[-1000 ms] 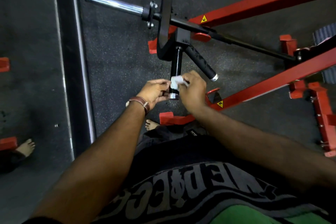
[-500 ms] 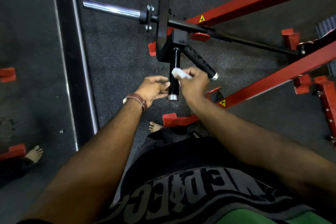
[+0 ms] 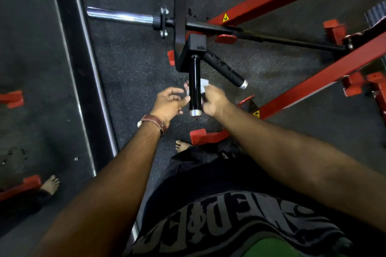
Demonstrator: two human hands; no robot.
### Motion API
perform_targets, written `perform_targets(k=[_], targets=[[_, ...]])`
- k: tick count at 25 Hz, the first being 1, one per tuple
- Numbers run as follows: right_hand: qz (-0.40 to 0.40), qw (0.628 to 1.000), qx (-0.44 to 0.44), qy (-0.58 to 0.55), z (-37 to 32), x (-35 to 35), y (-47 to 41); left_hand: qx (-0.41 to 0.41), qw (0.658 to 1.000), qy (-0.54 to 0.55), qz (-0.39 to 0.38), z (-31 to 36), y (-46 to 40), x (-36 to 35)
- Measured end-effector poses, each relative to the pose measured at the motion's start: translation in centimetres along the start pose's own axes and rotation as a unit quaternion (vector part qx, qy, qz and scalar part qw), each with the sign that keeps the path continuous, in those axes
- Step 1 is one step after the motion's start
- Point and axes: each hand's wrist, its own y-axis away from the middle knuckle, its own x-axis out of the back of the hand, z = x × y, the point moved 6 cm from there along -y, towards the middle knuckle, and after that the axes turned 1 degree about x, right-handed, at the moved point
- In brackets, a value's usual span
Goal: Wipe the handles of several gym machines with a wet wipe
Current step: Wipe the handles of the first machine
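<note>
The near handle, a black cylinder with a silver end cap, hangs down from a black block on the machine's arm and serves as the landmark here; the wet wipe is wrapped around it about midway down, a white bunch showing on its right side and a thinner white edge on its left; the right hand lies against the right side of the handle, fingers curled and gripping the wipe against it; the left hand sits just left of the handle, fingers loosely spread and relaxed, its fingertips close to the wipe's left edge, though whether they touch it cannot be told; a brown leather wrist strap circles the left wrist below that hand; a second handle, black and textured with its own silver cap, angles off to the right of the near handle from the same block; above and left of the handle a chrome weight sleeve juts out sideways; red frame beams run diagonally to the handle's right; beneath the handle lies speckled dark rubber floor, with a bare foot below it beside a red frame foot.
</note>
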Motion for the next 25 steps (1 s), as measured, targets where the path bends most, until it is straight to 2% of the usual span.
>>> perform_targets(k=[2,6,9,12,14,17,20,23,25], targets=[[-0.048,0.998,-0.034,-0.037,0.3,-0.9,-0.2,-0.02,0.999,-0.019,0.026,0.3,-0.1,0.4],[-0.121,0.988,-0.075,0.052,3.6,2.1,2.6,-0.013,1.0,0.011,0.008,0.2,0.0,0.2],[-0.11,0.991,-0.069,0.018,1.9,0.7,0.7,-0.007,1.0,0.021,-0.014,-0.2,0.3,-0.3],[-0.063,0.997,-0.016,-0.039,-1.1,-1.8,-1.5,-0.007,1.0,0.026,-0.016,-0.3,0.1,-0.4],[-0.032,0.998,0.025,0.049,-1.2,-0.6,-1.3,-0.024,0.999,0.031,-0.001,0.3,0.0,-0.7],[-0.014,0.972,0.078,0.22,-0.5,2.6,1.0,-0.072,0.995,0.031,0.061,2.2,0.1,-1.4],[-0.028,0.949,0.134,0.284,-1.6,4.4,2.4,-0.112,0.985,0.004,0.134,3.9,0.4,-2.5],[-0.031,0.928,0.233,0.288,-6.1,4.5,2.6,-0.25,0.938,-0.097,0.221,5.9,1.3,-3.7],[0.007,0.898,0.305,0.318,-10.0,4.4,2.4,-0.327,0.9,-0.171,0.233,7.1,1.7,-5.9]])
